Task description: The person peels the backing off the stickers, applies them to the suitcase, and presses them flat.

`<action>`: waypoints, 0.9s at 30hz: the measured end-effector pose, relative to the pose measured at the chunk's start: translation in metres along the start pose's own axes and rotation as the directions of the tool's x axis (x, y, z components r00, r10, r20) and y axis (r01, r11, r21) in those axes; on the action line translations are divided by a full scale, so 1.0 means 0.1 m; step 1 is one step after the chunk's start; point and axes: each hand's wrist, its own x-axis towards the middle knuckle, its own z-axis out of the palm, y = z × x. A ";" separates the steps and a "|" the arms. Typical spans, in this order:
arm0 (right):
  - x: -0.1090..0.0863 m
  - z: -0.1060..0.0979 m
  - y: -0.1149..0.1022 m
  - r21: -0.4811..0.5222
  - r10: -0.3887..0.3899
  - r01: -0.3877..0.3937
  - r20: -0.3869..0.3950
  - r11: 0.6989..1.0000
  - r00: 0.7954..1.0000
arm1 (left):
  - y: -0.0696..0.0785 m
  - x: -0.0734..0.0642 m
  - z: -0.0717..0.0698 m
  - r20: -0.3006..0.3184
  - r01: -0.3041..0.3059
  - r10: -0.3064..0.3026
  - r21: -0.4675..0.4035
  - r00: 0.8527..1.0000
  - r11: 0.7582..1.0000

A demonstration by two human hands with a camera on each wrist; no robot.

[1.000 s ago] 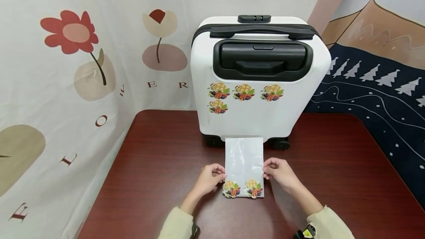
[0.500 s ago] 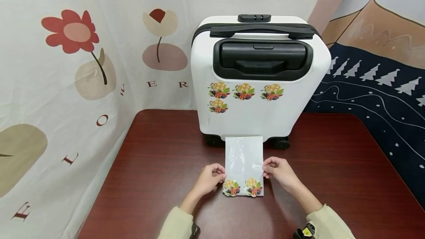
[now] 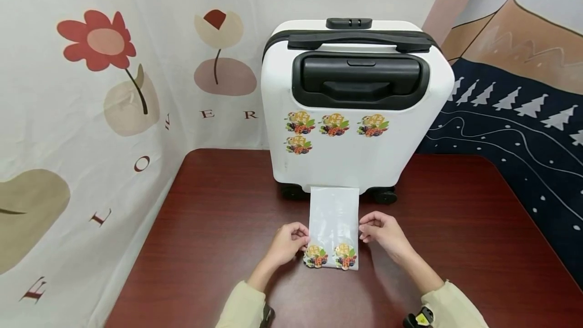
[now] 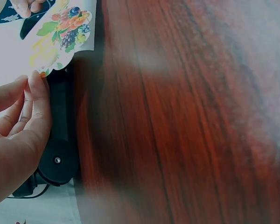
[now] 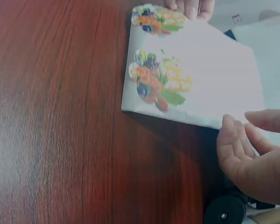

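Observation:
A glossy white sheet (image 3: 334, 216) with two fruit-printed stickers (image 3: 345, 255) along its near end lies in front of the suitcase (image 3: 337, 166). My left hand (image 3: 287, 244) pinches the sheet's left edge beside the left sticker; in the left wrist view its thumb and forefinger (image 4: 35, 83) meet at the scalloped sticker rim. My right hand (image 3: 384, 234) is at the sheet's right edge. Seen from the right wrist, its thumb and fingers (image 5: 229, 135) are parted, with nothing between them. Several matching stickers (image 3: 334, 125) are on the suitcase's white face.
Upright on the dark red wooden table (image 3: 218, 216), the suitcase stands on black wheels (image 3: 384, 195), its black handle recess (image 3: 360, 81) facing me. A printed flower curtain (image 3: 136, 176) hangs at the left and back, a dark tree-patterned one (image 3: 510, 130) at the right.
My right thumb and fingers have come off the sheet's right edge. The sheet's near end has shifted slightly left, while my left hand keeps its pinch.

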 end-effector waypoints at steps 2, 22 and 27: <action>-0.02 0.04 -0.02 -0.013 -0.021 0.022 0.056 1.000 0.998 | 0.01 0.01 0.00 0.002 -0.003 0.003 0.007 1.000 1.000; -0.09 0.43 0.02 -0.118 -0.126 0.176 0.346 0.977 0.930 | 0.37 -0.05 0.01 0.033 -0.053 0.054 -0.014 0.998 0.998; -0.08 0.48 0.06 -0.145 -0.136 0.193 0.336 0.970 0.932 | 0.50 -0.09 0.01 0.034 -0.061 0.061 0.007 0.998 0.998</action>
